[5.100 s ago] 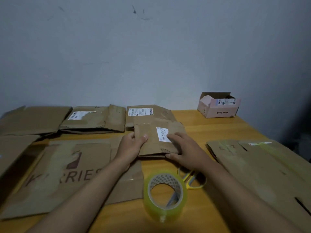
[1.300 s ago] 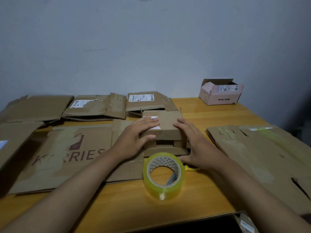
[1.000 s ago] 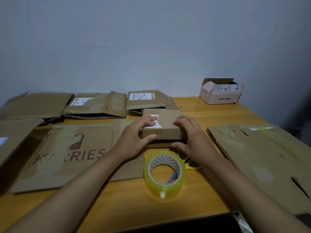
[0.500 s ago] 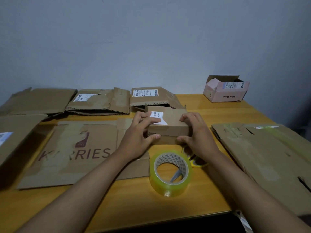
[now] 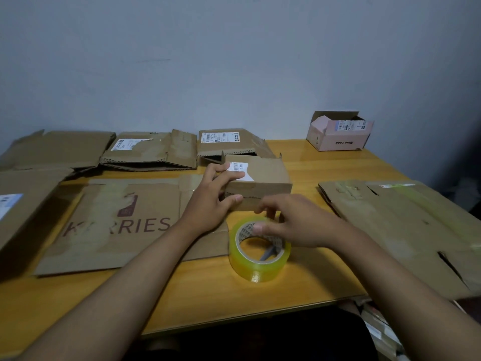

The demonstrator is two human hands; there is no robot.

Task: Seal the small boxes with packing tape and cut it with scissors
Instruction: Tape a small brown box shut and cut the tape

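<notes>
The head view looks down on a yellow wooden surface set against a pale wall. In the middle stands a small brown cardboard box, closed, with a white barcode label on its top. The left hand grips the left end of this box: its fingers lie over the top and partly cover the label, and the thumb presses on the front face. The right hand is blurred; it is above the far rim of the tape roll with its fingers bent, and I cannot tell if it touches or holds the roll. The yellowish clear tape roll lies flat, just in front of the box. Through its hole a grey blade of the scissors shows; the rest of the scissors is hidden under the roll and the right hand. At left lies a flattened carton with printed letters, partly worn, so the word is hard to read. More flattened cartons lie behind it and at the right; some are cut off by the picture's edge. A small pink box, open on top, stands at the far right near the wall.
</notes>
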